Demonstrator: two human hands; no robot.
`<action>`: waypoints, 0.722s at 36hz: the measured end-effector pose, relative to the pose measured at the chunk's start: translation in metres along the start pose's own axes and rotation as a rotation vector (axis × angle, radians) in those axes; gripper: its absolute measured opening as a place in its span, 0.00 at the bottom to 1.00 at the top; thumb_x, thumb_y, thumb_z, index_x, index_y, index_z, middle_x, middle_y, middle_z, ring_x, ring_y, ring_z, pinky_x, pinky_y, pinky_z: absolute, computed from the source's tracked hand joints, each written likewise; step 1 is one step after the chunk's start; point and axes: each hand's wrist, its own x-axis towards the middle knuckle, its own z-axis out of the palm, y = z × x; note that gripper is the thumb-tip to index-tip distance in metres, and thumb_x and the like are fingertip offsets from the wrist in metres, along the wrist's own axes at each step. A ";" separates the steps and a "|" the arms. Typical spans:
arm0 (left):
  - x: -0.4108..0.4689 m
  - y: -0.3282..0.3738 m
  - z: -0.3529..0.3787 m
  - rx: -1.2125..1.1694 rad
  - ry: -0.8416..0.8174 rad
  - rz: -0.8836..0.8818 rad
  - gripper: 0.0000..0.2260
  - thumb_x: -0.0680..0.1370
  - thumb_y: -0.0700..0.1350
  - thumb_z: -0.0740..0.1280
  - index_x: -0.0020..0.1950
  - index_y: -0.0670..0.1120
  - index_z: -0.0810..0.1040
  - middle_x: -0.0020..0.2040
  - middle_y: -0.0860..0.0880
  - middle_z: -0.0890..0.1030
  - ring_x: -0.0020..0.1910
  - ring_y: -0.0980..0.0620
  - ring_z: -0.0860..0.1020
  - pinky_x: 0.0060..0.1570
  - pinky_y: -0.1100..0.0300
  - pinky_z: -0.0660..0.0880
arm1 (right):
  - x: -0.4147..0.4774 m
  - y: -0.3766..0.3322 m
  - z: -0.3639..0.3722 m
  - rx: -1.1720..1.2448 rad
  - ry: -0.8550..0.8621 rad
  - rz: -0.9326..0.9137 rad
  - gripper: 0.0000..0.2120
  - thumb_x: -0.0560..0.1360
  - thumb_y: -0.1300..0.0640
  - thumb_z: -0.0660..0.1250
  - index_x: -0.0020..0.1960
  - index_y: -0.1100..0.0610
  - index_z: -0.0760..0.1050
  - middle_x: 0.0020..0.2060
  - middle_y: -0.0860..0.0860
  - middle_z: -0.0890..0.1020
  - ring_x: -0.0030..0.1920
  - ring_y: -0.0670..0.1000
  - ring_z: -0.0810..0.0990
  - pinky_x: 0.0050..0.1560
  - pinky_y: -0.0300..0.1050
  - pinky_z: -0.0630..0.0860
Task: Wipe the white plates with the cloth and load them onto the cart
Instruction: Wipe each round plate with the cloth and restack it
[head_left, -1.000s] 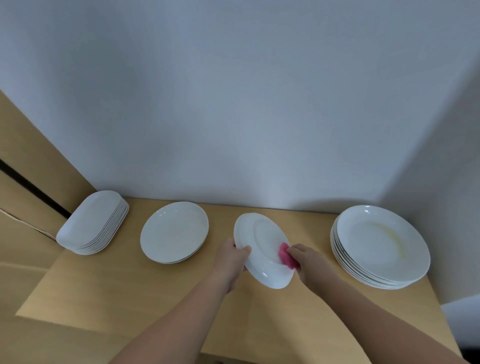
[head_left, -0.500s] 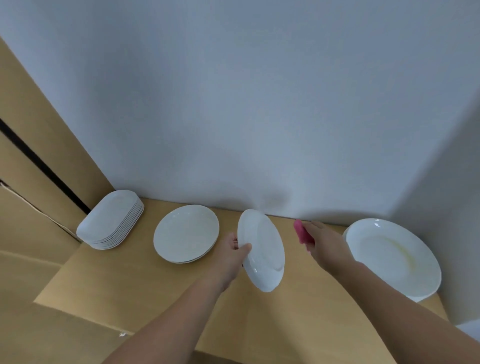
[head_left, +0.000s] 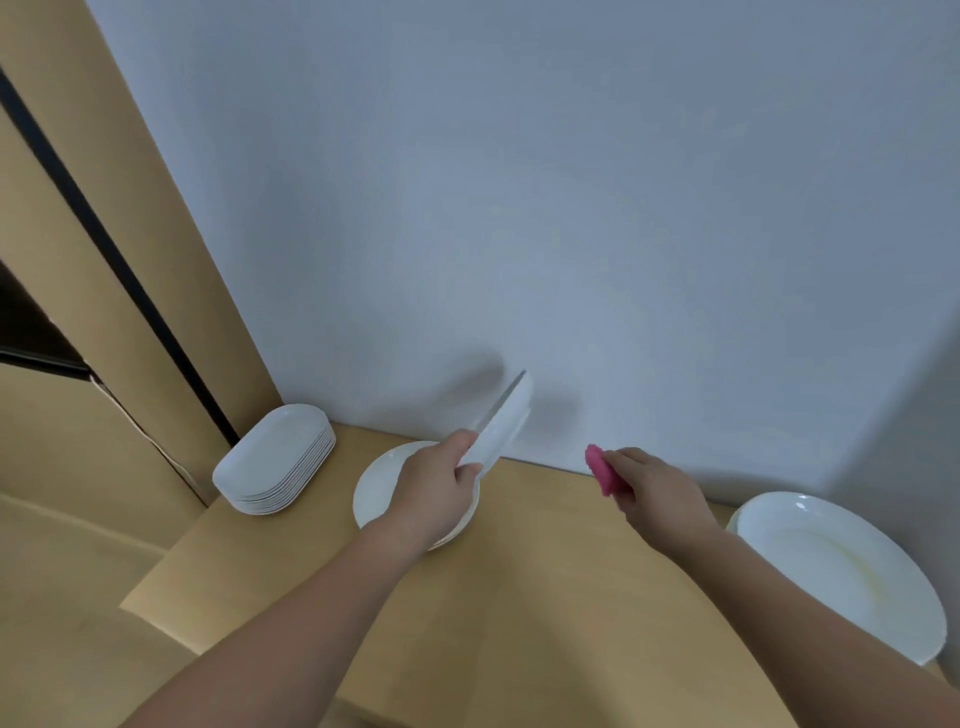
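Observation:
My left hand (head_left: 434, 491) grips the rim of a small white plate (head_left: 503, 418), lifted off the table and turned almost edge-on toward me, in front of the wall. My right hand (head_left: 652, 491) holds a folded pink cloth (head_left: 601, 470) to the right of the plate, apart from it. Below my left hand a short stack of round white plates (head_left: 382, 486) lies on the wooden table (head_left: 519, 597). No cart is in view.
A stack of oval white dishes (head_left: 275, 460) sits at the table's far left corner against a wooden cabinet panel (head_left: 67, 249). A stack of large round plates (head_left: 836, 566) fills the right end. The white wall (head_left: 519, 208) runs directly behind the table.
My right hand and the cloth came off the plate and moved right. My left hand raised the plate and turned it edge-on, over the round stack. The view swung left.

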 end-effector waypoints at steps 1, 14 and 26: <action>0.000 -0.007 -0.001 0.108 0.005 0.034 0.09 0.81 0.46 0.62 0.60 0.52 0.74 0.40 0.53 0.78 0.39 0.50 0.74 0.33 0.61 0.64 | 0.001 -0.003 0.000 0.003 0.003 -0.005 0.14 0.75 0.63 0.62 0.58 0.50 0.75 0.51 0.44 0.78 0.46 0.49 0.76 0.39 0.42 0.69; -0.015 -0.075 0.002 0.568 -0.218 0.042 0.10 0.77 0.40 0.58 0.56 0.50 0.71 0.37 0.55 0.69 0.35 0.49 0.68 0.27 0.58 0.54 | 0.007 -0.035 0.015 -0.031 -0.011 -0.075 0.06 0.77 0.60 0.62 0.48 0.50 0.74 0.45 0.42 0.77 0.41 0.48 0.75 0.35 0.42 0.70; -0.013 -0.115 0.013 0.487 -0.284 0.039 0.12 0.77 0.39 0.56 0.57 0.50 0.71 0.41 0.53 0.72 0.38 0.50 0.70 0.26 0.63 0.54 | 0.014 -0.059 0.030 -0.035 -0.061 -0.072 0.09 0.75 0.62 0.63 0.47 0.48 0.72 0.43 0.38 0.72 0.39 0.46 0.72 0.33 0.42 0.68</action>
